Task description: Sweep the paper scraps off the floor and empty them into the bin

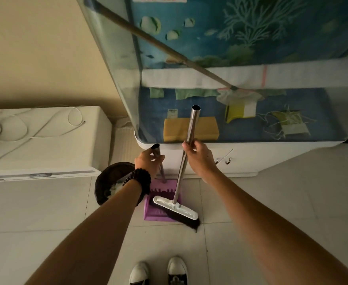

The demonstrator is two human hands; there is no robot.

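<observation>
Open tiled floor (272, 212) lies to the right of the broom (177, 210) and in front of the shoes (158, 270), free for a hand to pass. Ahead, the white cabinet (251, 159) under the fish tank (230, 79) blocks the way. To the left, the dark bin (107, 182) stands just beside the purple dustpan (158, 214), and a white appliance (41, 140) closes off that side.

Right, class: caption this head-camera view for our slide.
Left hand steadies purple dustpan, right hand holds broom, beside bin.
</observation>
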